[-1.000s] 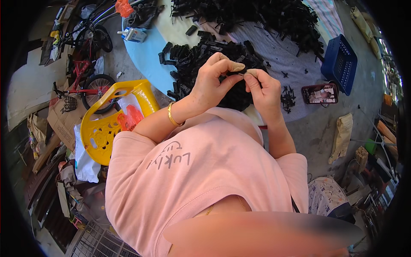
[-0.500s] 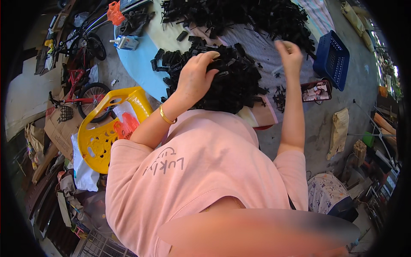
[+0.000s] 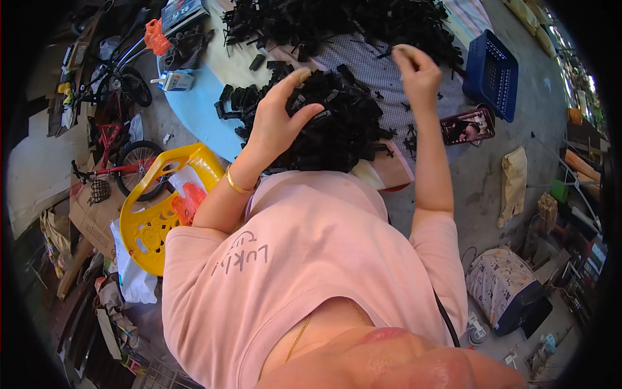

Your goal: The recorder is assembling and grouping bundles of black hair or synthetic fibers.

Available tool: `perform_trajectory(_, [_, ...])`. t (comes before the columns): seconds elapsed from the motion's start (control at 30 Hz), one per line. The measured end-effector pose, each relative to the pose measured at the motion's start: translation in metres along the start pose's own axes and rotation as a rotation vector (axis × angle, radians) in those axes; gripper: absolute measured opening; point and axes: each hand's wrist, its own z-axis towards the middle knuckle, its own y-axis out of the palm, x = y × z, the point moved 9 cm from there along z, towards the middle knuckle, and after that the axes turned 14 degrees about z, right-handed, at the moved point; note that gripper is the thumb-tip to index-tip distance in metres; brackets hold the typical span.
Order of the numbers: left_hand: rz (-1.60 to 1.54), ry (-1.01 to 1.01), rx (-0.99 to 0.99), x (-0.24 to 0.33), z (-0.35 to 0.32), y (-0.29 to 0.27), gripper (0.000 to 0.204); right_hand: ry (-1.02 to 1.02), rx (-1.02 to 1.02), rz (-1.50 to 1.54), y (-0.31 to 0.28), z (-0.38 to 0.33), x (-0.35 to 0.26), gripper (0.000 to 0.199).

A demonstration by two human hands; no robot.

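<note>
Basically, both hands are up over the table [image 3: 191, 123], w/ the L hand [image 3: 275, 120] at the near pile [image 3: 346, 126] of black parts & the R hand [image 3: 420, 74] farther out, by the lower edge of the far pile [image 3: 343, 26]. L hand is spread: thumb & fingers well apart, w/ black parts showing in the gap, prob. just lying on the pile. R hand has thumb & index close together at a thin black bit [image 3: 385, 54]; can't tell if it's pinched or only next to the tips. Key relation: that bit sits just L of the R fingertips, long axis approx. L to R w/ a slight tilt, so R hand is clearly nearer; L hand is well apart, lower & to the L. Near pile lies mostly to the R of L hand, parts pointing every which way. A loose block [image 3: 257, 62] lies beyond L hand, long axis tilted up to the R. Small bits [image 3: 410, 139] lie beside the R forearm, w/ phone [image 3: 468, 126] & blue basket [image 3: 483, 65] farther R
</note>
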Motion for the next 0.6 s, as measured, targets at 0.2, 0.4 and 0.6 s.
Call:
perform_trajectory(0.2, [-0.718, -0.198, -0.417, 0.01, 0.007, 0.036, 0.068, 0.301, -0.464, 0.489, 0.067, -0.069, -0.071, 0.004])
perform_trajectory(0.4, [-0.557, -0.084, -0.43, 0.023, -0.011, 0.032, 0.066, 0.704, -0.439, 0.643, 0.08, -0.105, -0.049, 0.008])
perform_trajectory(0.6, [-0.647, -0.06, -0.392, 0.023, -0.021, 0.023, 0.053, 0.846, -0.425, 0.744, 0.084, -0.121, -0.05, 0.013])
